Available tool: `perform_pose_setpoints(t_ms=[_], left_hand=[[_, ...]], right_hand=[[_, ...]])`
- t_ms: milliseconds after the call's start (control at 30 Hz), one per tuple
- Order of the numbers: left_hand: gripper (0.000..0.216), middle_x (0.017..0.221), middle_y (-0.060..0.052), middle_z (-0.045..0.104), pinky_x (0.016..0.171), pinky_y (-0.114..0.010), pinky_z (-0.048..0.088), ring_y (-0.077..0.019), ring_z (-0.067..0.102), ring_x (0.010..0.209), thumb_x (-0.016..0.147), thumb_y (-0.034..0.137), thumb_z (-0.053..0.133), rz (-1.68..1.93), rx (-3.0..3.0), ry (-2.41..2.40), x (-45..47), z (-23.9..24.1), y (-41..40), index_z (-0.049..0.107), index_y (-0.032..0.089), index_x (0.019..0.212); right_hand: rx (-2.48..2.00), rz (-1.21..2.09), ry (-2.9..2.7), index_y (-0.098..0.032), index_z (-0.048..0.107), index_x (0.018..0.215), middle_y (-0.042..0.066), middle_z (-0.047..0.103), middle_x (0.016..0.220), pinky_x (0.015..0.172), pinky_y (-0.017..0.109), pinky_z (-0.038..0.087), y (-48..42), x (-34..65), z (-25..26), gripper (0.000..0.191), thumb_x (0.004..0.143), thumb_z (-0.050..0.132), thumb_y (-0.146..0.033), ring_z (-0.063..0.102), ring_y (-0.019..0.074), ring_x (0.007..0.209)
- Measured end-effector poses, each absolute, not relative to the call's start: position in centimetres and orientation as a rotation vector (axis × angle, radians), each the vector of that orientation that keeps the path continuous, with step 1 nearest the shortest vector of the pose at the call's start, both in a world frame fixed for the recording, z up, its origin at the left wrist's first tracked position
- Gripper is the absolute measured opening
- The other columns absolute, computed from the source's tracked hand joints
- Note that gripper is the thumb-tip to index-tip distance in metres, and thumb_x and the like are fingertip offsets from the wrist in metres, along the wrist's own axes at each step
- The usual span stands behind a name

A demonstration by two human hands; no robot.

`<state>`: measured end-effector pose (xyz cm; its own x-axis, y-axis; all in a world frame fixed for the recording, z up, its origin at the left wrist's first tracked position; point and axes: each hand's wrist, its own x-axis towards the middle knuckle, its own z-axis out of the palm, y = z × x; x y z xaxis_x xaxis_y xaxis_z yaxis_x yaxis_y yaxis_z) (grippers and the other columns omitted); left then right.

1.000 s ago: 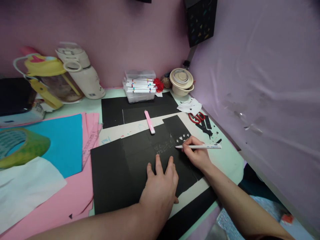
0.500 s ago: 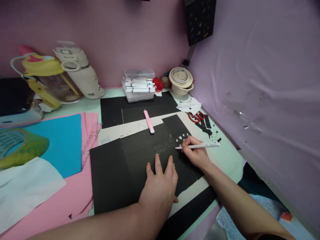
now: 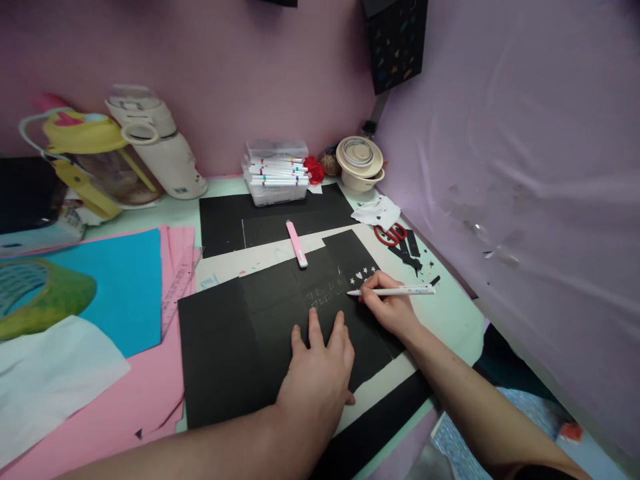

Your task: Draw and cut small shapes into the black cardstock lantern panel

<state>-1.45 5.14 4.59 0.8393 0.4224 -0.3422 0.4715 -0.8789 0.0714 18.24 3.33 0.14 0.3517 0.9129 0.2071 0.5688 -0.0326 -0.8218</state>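
Observation:
A large sheet of black paper (image 3: 215,353) lies across the table, with faint light outlines drawn near its middle. Small star and heart cut-outs show pale at its right side. My left hand (image 3: 320,367) rests flat on the sheet, fingers spread, just below the outlines. In my right hand (image 3: 387,303) is a white pen (image 3: 410,291), pinched between thumb and fingers. Its tip is at the right end of the outlines, on or just over the paper. Beyond the sheet lies a pink craft knife (image 3: 297,244).
A clear box of markers (image 3: 277,180) stands at the back on more black paper. Red-handled scissors (image 3: 390,235) and black scraps lie at right. Green tape (image 3: 70,293), blue paper (image 3: 135,293) and pink sheets (image 3: 150,387) fill the left. Bottles (image 3: 170,157) stand behind.
The pen tip and my right hand have shifted very slightly left along the outlines. My left hand stays in place on the black paper. The whole view has moved a little.

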Motion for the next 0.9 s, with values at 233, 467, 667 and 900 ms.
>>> perform_pose_setpoints(t_ms=[233, 467, 667, 900], left_hand=[[0.080, 0.156, -0.009, 0.027, 0.099, -0.065, 0.044, -0.0503, 0.027, 0.137, 0.078, 0.059, 0.066, -0.474, 2.875, 0.697, -1.42, 4.49, 4.99, 0.044, 0.021, 0.145], [0.080, 0.157, -0.009, 0.023, 0.100, -0.065, 0.044, -0.0502, 0.026, 0.138, 0.080, 0.058, 0.065, -0.493, 2.878, 0.694, -1.43, 4.59, 5.10, 0.041, 0.021, 0.146], [0.081, 0.157, -0.009, 0.024, 0.099, -0.065, 0.044, -0.0506, 0.026, 0.137, 0.079, 0.058, 0.065, -0.484, 2.885, 0.695, -1.49, 4.35, 5.03, 0.042, 0.019, 0.146], [0.080, 0.157, -0.009, 0.024, 0.099, -0.065, 0.045, -0.0505, 0.026, 0.137, 0.080, 0.059, 0.065, -0.473, 2.895, 0.695, -1.59, 4.49, 5.06, 0.042, 0.019, 0.145]], right_hand=[[-1.725, 0.482, -1.337, -0.021, 0.056, 0.068, -0.001, 0.061, 0.066, 0.062, 0.028, 0.043, 3.25, 18.27, 0.20, 0.015, 0.084, 0.057, -0.020, 0.056, 0.0148, 0.062], [-1.658, 0.465, -1.333, -0.022, 0.049, 0.065, -0.001, 0.058, 0.066, 0.060, 0.029, 0.043, 3.36, 18.19, 0.19, 0.017, 0.080, 0.055, -0.016, 0.054, 0.0146, 0.060], [-1.658, 0.459, -1.268, -0.023, 0.043, 0.062, -0.003, 0.054, 0.061, 0.057, 0.028, 0.040, 3.40, 18.09, 0.31, 0.019, 0.076, 0.053, -0.013, 0.050, 0.0137, 0.056], [-1.650, 0.469, -1.270, -0.023, 0.043, 0.062, -0.003, 0.054, 0.060, 0.055, 0.027, 0.039, 3.33, 18.17, 0.25, 0.019, 0.076, 0.053, -0.014, 0.048, 0.0130, 0.055]])
